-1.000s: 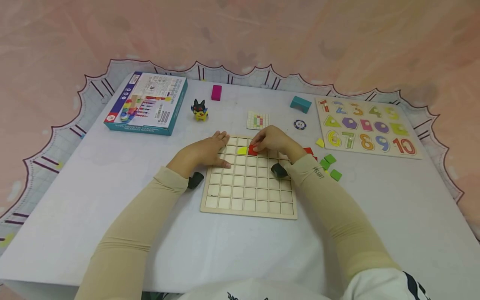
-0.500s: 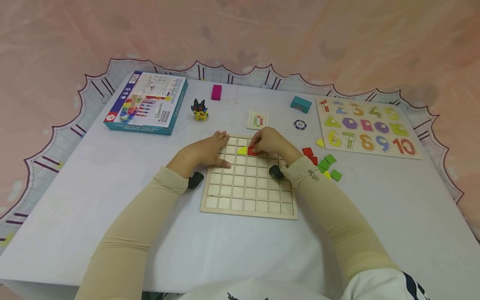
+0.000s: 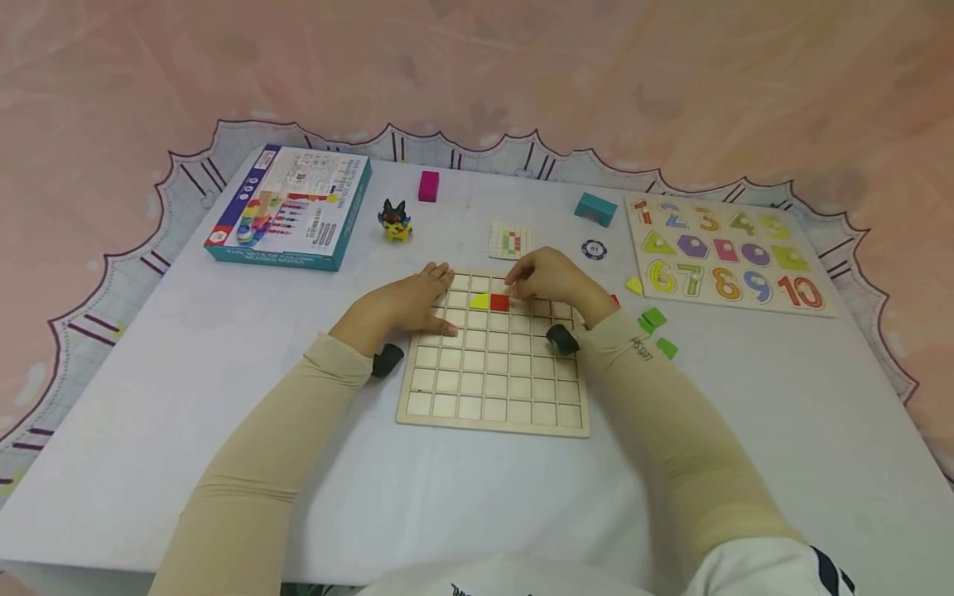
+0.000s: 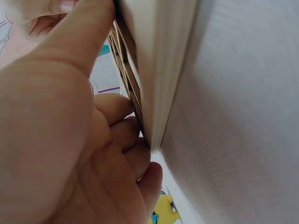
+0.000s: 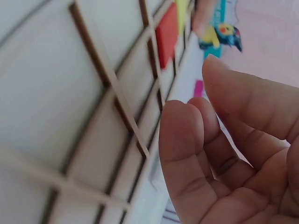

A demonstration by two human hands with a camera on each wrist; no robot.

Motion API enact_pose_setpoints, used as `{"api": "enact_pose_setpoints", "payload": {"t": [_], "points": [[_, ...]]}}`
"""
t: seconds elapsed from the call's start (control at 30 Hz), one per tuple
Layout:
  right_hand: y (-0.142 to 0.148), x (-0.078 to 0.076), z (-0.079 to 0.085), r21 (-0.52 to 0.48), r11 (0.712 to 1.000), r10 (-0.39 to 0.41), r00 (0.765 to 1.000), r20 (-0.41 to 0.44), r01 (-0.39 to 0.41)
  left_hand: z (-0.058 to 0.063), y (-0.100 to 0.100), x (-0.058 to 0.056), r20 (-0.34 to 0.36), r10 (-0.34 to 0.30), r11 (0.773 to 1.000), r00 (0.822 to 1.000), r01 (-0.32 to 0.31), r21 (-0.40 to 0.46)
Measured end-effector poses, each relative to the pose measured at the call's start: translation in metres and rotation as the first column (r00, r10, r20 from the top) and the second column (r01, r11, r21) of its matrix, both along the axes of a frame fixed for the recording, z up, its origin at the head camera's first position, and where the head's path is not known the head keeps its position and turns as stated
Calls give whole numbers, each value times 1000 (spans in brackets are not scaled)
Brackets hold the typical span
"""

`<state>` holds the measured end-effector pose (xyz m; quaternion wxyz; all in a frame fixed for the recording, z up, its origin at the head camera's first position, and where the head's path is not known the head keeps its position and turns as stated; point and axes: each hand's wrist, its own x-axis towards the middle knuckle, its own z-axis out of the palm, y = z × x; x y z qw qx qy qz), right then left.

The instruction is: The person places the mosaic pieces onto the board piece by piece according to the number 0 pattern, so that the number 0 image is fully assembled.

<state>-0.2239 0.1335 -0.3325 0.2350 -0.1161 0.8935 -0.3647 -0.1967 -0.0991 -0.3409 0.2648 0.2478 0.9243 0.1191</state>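
A wooden grid board [image 3: 494, 410] lies on the white table. My left hand [image 3: 406, 302] rests on its left side, fingers spread; in the left wrist view the fingertips [image 4: 140, 158] reach the board's edge. Within the second row of cells sit a yellow tile [image 3: 479, 301] and, just right of it, a red tile [image 3: 499, 303]. My right hand [image 3: 551, 277] hovers over the board's top right, beside the red tile. Seen from the right wrist, its thumb and fingers [image 5: 182, 149] are bent loosely and apart, with nothing between them.
A small pattern card [image 3: 511, 241] lies beyond the board. Green tiles [image 3: 653, 317], a yellow piece [image 3: 634, 285] and partly hidden red ones lie to the right, near a number puzzle [image 3: 730, 252]. Further back are a box [image 3: 291, 207], a toy figure [image 3: 395, 222], blocks [image 3: 428, 186] and a chip [image 3: 594, 249].
My right hand has let go of the red tile, which now lies flat in its cell beside the yellow one, and has shifted slightly right. My left hand has stayed in place.
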Motion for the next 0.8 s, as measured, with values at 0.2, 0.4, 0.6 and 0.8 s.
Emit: {"api": "enact_pose_setpoints", "payload": {"t": [0.2,0.4,0.6,0.8], "points": [[15,-2,10,-22,997,-70,997,11,70,-2,-3,-2,-18,1,1000,1000,-1,-9],[43,-6,15,16,993,-115,993,-13,115,-3,-4,-1,-9,0,1000,1000,0,8],[85,-4,16,81,984,-155,988,-26,156,-4,-4,1,8,12,1000,1000,-12,19],[125,0,13,157,965,-209,978,-17,209,-5,-3,0,3,10,1000,1000,-10,24]]}}
